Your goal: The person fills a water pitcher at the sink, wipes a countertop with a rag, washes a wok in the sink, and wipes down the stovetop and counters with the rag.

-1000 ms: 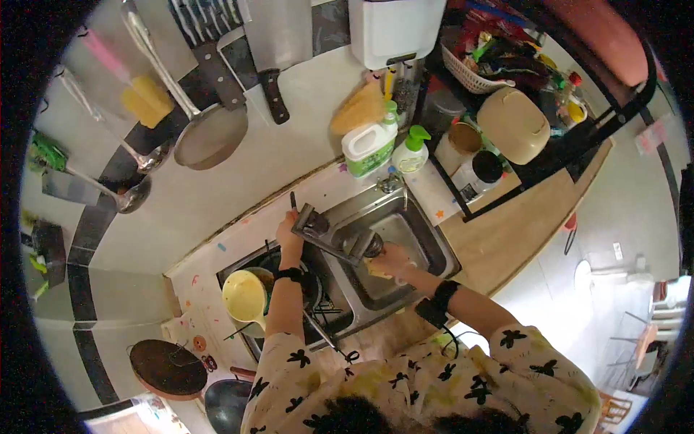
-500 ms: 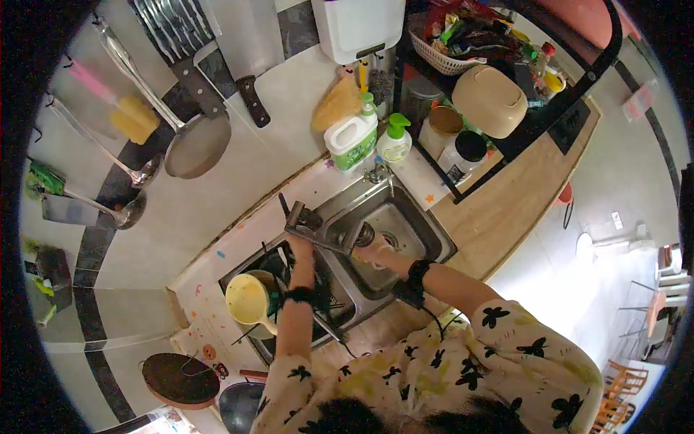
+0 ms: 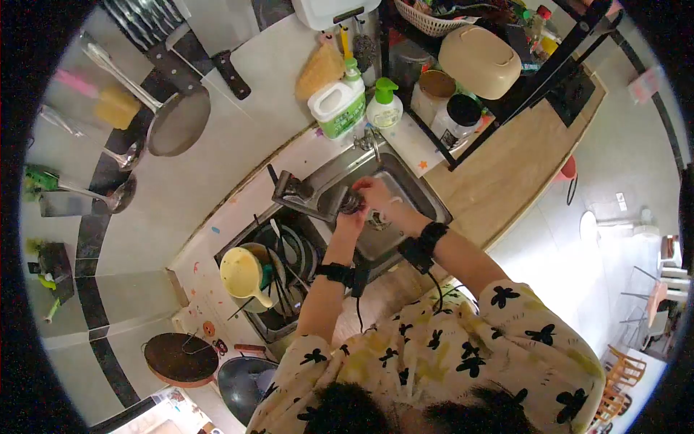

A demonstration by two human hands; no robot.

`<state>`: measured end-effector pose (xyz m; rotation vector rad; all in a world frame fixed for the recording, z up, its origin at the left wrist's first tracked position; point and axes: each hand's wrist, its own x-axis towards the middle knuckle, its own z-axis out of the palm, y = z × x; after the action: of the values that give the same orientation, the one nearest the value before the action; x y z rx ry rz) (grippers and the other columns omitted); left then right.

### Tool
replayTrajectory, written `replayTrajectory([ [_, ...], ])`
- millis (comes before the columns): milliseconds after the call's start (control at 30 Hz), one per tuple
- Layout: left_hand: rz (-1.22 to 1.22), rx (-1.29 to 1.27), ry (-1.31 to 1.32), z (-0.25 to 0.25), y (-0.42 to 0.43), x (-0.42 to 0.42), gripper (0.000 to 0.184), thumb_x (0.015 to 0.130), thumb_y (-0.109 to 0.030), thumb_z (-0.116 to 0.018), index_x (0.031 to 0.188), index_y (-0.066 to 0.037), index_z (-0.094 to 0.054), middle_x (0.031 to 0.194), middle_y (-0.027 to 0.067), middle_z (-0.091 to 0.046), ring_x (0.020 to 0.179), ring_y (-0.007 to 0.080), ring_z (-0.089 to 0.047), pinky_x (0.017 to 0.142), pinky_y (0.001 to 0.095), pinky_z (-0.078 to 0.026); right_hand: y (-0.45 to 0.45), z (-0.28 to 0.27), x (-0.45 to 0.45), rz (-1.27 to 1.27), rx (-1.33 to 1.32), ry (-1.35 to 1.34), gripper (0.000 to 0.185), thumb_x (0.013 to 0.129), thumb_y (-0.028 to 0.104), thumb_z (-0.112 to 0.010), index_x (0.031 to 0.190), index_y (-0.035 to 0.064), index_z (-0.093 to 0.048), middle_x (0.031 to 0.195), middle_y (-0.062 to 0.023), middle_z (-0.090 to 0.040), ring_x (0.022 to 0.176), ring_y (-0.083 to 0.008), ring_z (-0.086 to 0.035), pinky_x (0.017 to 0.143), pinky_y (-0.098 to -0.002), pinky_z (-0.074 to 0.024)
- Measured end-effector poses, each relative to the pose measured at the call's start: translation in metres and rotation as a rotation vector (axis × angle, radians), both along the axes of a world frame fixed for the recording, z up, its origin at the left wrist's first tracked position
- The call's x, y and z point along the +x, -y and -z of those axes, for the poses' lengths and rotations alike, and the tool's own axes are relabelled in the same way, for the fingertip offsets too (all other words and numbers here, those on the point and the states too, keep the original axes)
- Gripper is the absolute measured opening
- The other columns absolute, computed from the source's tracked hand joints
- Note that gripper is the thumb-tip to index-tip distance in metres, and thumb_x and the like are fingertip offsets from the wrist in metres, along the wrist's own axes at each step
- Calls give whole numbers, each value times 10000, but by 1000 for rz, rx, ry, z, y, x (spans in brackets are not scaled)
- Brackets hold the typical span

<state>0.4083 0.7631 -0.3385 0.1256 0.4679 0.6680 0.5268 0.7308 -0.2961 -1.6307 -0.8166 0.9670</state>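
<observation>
A thick grey faucet (image 3: 311,208) reaches over the double steel sink (image 3: 426,192), with a round dark spout head (image 3: 351,201) at its end. My left hand (image 3: 350,221) is closed at the near side of that head, its fingers partly hidden. From the right, my right hand (image 3: 374,192) curls its fingers round the same head. Below my hands, the drain (image 3: 377,220) shows in the right basin. In the left basin, a cream dipper (image 3: 242,273) lies on top of a pot, beside dark pans and utensils (image 3: 293,249).
A white-green jug (image 3: 338,108) and a green-pump soap bottle (image 3: 384,105) stand behind the sink. On the right, a black rack (image 3: 499,134) holds jars and a beige box (image 3: 479,61). A strainer (image 3: 181,123) and ladles hang on the left wall. Cables run from both wrist bands.
My left hand has moved right, from the faucet's base end to its spout head. My right hand has shifted up around the head. The view has tilted slightly.
</observation>
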Motion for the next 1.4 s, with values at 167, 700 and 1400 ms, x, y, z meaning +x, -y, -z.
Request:
replayTrajectory([
  [167, -6, 202, -300, -40, 22, 12, 261, 876, -194, -488, 1076, -26, -494, 999, 106, -568, 900, 212, -568, 751, 356, -485, 32, 19, 35, 107, -298, -394, 159, 786, 45, -518, 930, -4, -564, 735, -78, -583, 532, -161, -532, 486, -298, -440],
  [700, 106, 134, -873, -38, 62, -68, 289, 828, -306, -573, 1014, -88, -546, 854, 14, -586, 844, 132, -539, 771, 304, -410, 17, 80, -24, -673, -350, 484, 274, 805, 264, -535, 958, 40, -574, 905, -200, -592, 933, -348, -561, 761, -400, -458],
  [1400, 44, 132, -282, -49, 60, -41, 264, 897, -341, -446, 902, -103, -560, 950, 87, -565, 886, 221, -546, 742, 408, -486, 52, -63, -22, -526, -278, 254, 259, 796, 299, -532, 809, 49, -600, 735, -140, -573, 651, -270, -523, 578, -394, -448],
])
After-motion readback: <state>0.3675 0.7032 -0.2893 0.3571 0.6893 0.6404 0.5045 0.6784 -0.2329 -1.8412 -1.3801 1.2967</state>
